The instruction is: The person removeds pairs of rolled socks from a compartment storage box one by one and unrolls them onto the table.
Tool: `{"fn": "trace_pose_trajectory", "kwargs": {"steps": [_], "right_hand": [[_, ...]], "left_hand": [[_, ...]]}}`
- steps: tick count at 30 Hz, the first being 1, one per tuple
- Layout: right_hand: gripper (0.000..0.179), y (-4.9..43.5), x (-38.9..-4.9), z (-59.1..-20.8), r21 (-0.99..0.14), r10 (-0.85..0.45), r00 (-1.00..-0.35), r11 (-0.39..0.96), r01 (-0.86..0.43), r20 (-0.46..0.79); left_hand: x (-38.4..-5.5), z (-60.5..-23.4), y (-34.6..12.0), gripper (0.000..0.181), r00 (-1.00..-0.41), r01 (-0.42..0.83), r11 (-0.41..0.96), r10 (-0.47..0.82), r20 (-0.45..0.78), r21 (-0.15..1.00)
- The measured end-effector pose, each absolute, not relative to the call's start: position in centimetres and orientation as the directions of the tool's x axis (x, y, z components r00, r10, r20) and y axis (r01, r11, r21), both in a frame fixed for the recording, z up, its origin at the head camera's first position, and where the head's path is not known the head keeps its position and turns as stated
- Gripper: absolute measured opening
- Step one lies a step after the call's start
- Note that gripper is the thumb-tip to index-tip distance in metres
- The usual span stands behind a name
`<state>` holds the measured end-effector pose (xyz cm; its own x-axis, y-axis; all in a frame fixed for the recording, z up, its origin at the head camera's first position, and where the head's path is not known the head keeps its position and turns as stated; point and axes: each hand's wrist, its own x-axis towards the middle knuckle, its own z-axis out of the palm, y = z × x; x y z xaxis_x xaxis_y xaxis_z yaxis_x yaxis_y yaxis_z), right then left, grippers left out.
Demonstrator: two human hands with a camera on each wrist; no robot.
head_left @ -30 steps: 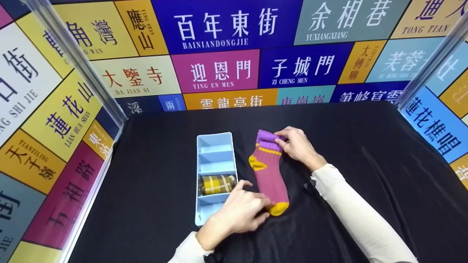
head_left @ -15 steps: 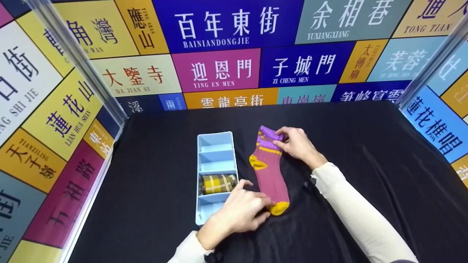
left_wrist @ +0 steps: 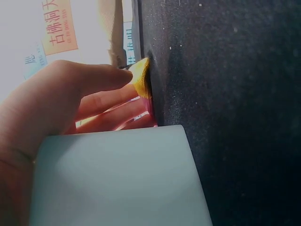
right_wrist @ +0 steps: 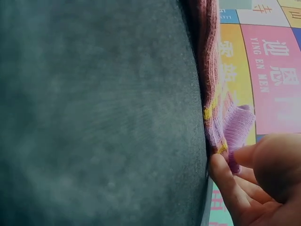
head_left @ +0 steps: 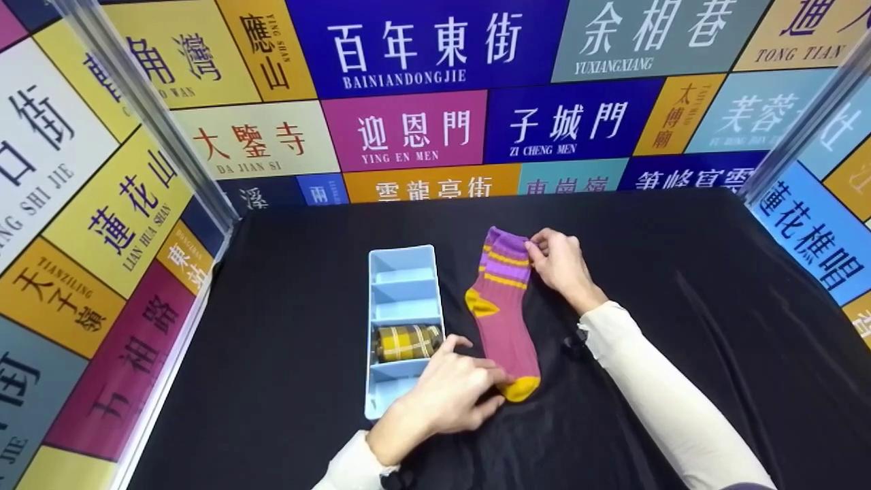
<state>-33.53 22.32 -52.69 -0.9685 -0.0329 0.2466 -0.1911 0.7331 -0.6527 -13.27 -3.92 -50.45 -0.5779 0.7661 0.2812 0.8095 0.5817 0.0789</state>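
A dusty-pink sock (head_left: 507, 327) with a yellow heel, yellow toe and yellow-striped purple cuff lies flat on the black cloth. A second layer shows along the cuff's left edge; whether it is another sock I cannot tell. My right hand (head_left: 563, 267) pinches the right edge of the cuff between thumb and fingers. In the right wrist view, a purple flap (right_wrist: 238, 127) of the cuff stands up beside the fingertips. My left hand (head_left: 452, 391) rests its fingers on the toe end, thumb beside it. The yellow toe (left_wrist: 140, 77) shows by the thumb in the left wrist view.
Left of the sock stands a light-blue divided box (head_left: 403, 306) with several compartments. One holds a rolled yellow-and-brown plaid item (head_left: 406, 342); my left forearm partly covers the near one. Black cloth (head_left: 286, 327) spreads around, with sign-printed walls (head_left: 408, 129) behind and at the sides.
My right hand has moved slightly up and right with the cuff, which has unfolded upward and shows more yellow stripes. My left hand has stayed on the toe.
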Motion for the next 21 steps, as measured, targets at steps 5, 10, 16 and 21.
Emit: {"fn": "trace_pose_trajectory", "kwargs": {"steps": [5,10,16,21], "right_hand": [[0.036,22.5,-33.6,-52.8,-0.648,-0.042,-0.973,0.740,-0.183,0.227],[0.030,22.9,-33.6,-53.1,-0.677,-0.031,-0.978,0.717,-0.165,0.206],[0.027,23.7,-33.9,-53.4,-0.696,0.061,-0.977,0.710,-0.103,0.207],[0.028,24.7,-33.9,-53.3,-0.708,0.123,-0.977,0.706,-0.037,0.174]], "left_hand": [[-13.3,-50.5,-3.9,0.024,-0.580,0.808,0.585,0.766,0.277,0.073],[-13.3,-50.6,-3.9,0.026,-0.585,0.804,0.591,0.763,0.275,0.067],[-13.3,-50.6,-3.7,0.036,-0.583,0.802,0.596,0.764,0.277,0.042],[-13.4,-50.6,-3.8,0.045,-0.591,0.796,0.603,0.756,0.281,0.052]]}}
